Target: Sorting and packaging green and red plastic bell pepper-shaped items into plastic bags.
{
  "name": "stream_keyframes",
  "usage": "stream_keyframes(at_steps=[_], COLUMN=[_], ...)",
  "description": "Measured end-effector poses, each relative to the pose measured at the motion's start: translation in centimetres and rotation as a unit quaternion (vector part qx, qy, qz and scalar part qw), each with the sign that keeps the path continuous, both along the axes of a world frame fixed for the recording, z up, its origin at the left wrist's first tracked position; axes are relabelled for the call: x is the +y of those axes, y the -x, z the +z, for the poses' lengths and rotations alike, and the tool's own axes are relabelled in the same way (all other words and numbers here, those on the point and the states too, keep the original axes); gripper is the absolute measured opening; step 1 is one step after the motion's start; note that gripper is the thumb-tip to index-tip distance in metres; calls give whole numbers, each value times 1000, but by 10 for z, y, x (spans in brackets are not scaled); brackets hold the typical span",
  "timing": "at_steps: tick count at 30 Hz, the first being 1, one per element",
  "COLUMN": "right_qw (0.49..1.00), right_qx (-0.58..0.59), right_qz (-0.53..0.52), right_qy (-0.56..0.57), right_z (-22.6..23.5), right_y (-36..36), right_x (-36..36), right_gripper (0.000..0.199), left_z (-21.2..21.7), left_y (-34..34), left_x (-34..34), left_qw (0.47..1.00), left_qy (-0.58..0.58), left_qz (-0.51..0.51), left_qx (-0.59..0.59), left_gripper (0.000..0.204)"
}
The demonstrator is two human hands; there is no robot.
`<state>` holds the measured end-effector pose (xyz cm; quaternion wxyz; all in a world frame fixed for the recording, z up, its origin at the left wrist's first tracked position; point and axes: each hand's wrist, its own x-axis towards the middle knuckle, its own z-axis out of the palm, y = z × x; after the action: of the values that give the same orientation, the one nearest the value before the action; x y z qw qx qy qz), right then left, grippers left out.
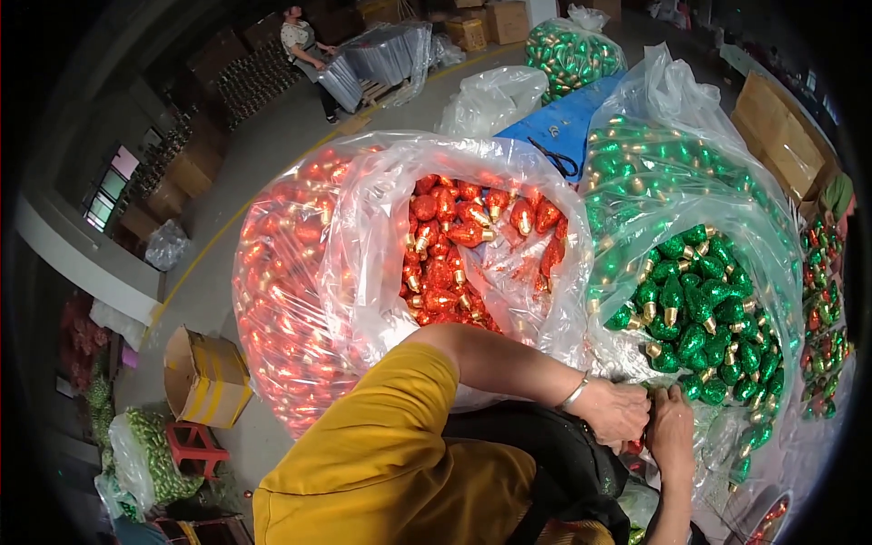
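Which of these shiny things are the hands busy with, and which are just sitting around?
Being worked on:
- left hand and right hand, together at the edge of the bag of green bulbs
- bag of red bulbs, open beside them

Just lying about:
- scissors on the blue sheet
- yellow box
- red stool

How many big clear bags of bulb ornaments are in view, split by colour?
Red-filled bags: 1
Green-filled bags: 3 (nearest the hands, one at the back, one lower left)
Total: 4
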<state>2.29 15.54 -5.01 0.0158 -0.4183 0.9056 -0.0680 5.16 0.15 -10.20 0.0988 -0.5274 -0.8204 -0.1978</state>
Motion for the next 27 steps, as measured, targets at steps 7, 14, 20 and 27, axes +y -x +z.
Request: stream_keyframes(at_steps=[7, 14, 20, 27], right_qw=[997, 973, 843, 820], right_qx=[56, 16, -34, -111], right_qz=[18, -83, -459, -543], right_qy=[45, 214, 276, 144], right_z=[-26, 54, -30, -123], right_y=[6, -22, -109, -193], right_x=[9, 43, 156, 211], right_gripper=[24, 21, 12, 15], left_z=[18, 48, 88, 75], left_y=[12, 42, 64, 87], left_x=[1, -46, 6, 40], left_qw=[992, 986, 974, 917], left_qy=[53, -116, 131, 314], left_qz=[-27, -86, 37, -13], left_qx=[-109, -79, -183, -246], left_gripper=[28, 46, 53, 61])
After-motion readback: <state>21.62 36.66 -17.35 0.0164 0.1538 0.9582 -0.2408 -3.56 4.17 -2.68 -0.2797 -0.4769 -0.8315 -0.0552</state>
